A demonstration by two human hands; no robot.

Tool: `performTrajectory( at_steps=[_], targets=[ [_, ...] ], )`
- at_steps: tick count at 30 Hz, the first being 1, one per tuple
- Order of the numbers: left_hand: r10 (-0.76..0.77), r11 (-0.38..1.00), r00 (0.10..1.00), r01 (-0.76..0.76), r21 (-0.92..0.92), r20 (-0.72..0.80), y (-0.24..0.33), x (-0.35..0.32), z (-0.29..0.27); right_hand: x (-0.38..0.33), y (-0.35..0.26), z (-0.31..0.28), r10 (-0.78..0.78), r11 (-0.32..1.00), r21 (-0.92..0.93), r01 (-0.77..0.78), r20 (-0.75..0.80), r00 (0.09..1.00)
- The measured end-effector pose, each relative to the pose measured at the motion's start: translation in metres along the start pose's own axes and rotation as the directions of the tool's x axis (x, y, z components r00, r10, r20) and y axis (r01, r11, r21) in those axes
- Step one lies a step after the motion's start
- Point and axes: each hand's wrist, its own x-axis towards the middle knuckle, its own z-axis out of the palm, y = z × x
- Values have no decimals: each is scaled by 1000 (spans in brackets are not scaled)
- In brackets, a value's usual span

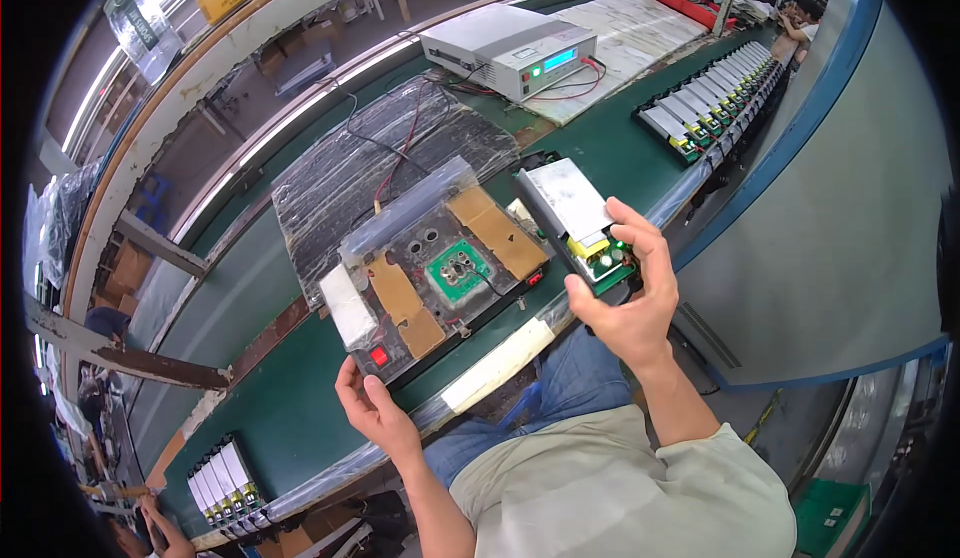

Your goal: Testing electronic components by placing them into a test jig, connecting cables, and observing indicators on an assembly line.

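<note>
My right hand (645, 303) grips a power supply unit (577, 203) by its near end, thumb on one side and fingers on the other. A silver metal cover spans most of the unit; yellow parts and a green circuit board show near my fingers. My left hand (385, 423) rests at the near left corner of a black test fixture (440, 328), thumb and fingers apart, close to a red switch (379, 356). On the fixture are a green socket board (459, 271), brown tape strips and a clear plastic flap (410, 213). The held unit is above the fixture's right side.
A grey bench tester (510, 48) with a lit display stands behind, its cables running to the fixture. Rows of similar units (715, 98) line the right; several more (222, 480) sit at lower left. A grey panel with blue edging (830, 198) stands to my right.
</note>
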Motion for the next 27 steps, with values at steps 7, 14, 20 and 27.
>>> performTrajectory(
  at_steps=[7,14,20,27],
  targets=[
    [-24,1000,999,23,15,23,0,0,1,19,55,-35,-11,964,-267,6,-16,1000],
    [-14,1000,1000,13,19,27,-2,4,1,37,138,-50,56,901,-430,-51,-1,998],
    [18,995,1000,-16,97,-21,-2,-2,-12,55,193,-44,25,888,-455,65,188,982],
    [-80,996,997,81,-45,19,3,2,-20,87,306,-144,-6,716,-665,212,298,955]
  ],
)
